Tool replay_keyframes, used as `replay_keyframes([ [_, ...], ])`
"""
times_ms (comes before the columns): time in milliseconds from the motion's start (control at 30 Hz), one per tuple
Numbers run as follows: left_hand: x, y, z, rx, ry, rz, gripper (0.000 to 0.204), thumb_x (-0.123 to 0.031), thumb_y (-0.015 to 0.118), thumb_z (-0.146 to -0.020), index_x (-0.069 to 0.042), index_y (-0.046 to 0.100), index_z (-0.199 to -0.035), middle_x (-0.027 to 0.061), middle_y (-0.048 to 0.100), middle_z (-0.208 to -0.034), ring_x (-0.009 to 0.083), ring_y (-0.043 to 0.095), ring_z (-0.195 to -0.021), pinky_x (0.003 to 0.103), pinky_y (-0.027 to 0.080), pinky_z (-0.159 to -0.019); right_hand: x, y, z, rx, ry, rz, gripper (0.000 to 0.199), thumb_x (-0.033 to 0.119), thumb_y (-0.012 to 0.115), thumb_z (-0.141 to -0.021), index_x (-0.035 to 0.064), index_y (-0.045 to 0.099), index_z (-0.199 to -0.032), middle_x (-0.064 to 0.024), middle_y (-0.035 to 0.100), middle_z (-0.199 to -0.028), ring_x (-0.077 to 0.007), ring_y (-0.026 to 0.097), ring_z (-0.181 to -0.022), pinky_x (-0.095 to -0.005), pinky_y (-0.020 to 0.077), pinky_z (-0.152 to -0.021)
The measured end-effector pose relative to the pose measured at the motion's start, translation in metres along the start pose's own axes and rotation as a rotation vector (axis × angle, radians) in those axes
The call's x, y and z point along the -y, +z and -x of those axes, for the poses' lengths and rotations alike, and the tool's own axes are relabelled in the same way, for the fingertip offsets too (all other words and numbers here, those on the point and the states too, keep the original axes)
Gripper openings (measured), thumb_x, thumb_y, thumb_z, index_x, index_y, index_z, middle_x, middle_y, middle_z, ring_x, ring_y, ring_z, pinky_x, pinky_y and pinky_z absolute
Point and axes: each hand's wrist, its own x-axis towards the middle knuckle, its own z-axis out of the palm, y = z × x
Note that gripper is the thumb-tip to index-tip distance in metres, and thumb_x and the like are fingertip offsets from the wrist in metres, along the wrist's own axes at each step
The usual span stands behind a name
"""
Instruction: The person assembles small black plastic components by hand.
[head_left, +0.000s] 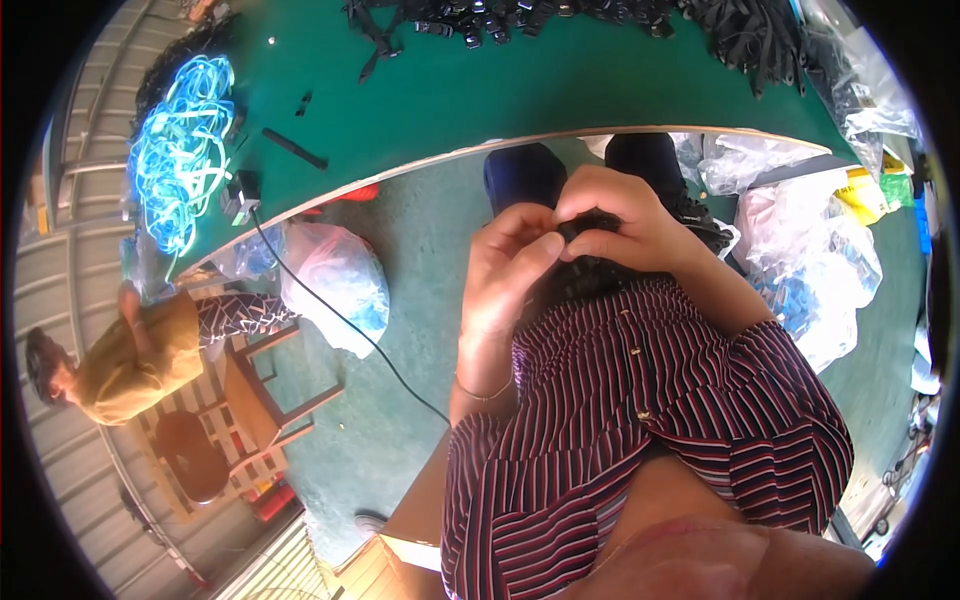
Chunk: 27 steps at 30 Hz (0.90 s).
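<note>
Black piece (571, 231), partly hidden by right hand (628, 218).

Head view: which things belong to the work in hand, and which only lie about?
In use, likely:
small black piece, in left hand and right hand
black pieces just below, probably

Lying about, apparently:
tangled blue strips
black stick

Blue cords (185, 150) lie tangled on the green table (450, 110), near a translucent plastic bag (345, 275).
</note>
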Motion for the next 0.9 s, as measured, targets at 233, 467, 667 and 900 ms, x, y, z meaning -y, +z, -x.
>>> replay_keyframes([
  [233,0.010,0.003,0.001,-0.062,0.061,-0.010,0.013,-0.001,0.060,-0.081,0.002,0.057,-0.093,0.0047,0.060,-0.080,0.0090,0.056,-0.075,0.020,0.046,-0.067,0.012,-0.005,0.004,-0.028,0.195,0.174,0.011,0.011,0.061,-0.078,0.0024,0.055,-0.080,-0.0096,0.052,-0.069,-0.0205,0.051,-0.062,-0.0310,0.0393,-0.056],
  [467,0.008,0.002,-0.005,0.013,0.139,-0.515,0.009,-0.002,0.062,-0.079,0.003,0.058,-0.085,0.0042,0.060,-0.076,0.0085,0.055,-0.068,0.022,0.045,-0.059,0.013,-0.009,0.008,0.064,0.298,0.124,0.017,0.014,0.056,-0.083,0.0011,0.054,-0.073,-0.0073,0.047,-0.054,-0.0136,0.046,-0.048,-0.0270,0.0343,-0.046],
  [667,0.004,0.015,-0.001,0.199,0.030,-0.249,0.010,-0.006,0.062,-0.079,0.004,0.058,-0.082,0.0048,0.057,-0.069,0.0087,0.053,-0.055,0.021,0.042,-0.051,0.022,-0.011,0.014,0.122,0.498,-0.624,0.020,0.013,0.051,-0.086,0.0032,0.053,-0.068,0.0019,0.044,-0.049,-0.0039,0.040,-0.044,-0.0200,0.0275,-0.042],
  [900,0.011,0.022,-0.008,0.198,0.013,0.176,0.027,-0.023,0.060,-0.077,0.004,0.056,-0.073,0.0077,0.056,-0.062,0.0101,0.047,-0.047,0.021,0.036,-0.046,0.017,0.002,0.026,-0.086,0.421,-1.106,0.022,0.017,0.051,-0.087,0.0048,0.049,-0.068,0.0023,0.040,-0.048,-0.0029,0.033,-0.041,-0.0197,0.0231,-0.040],
])
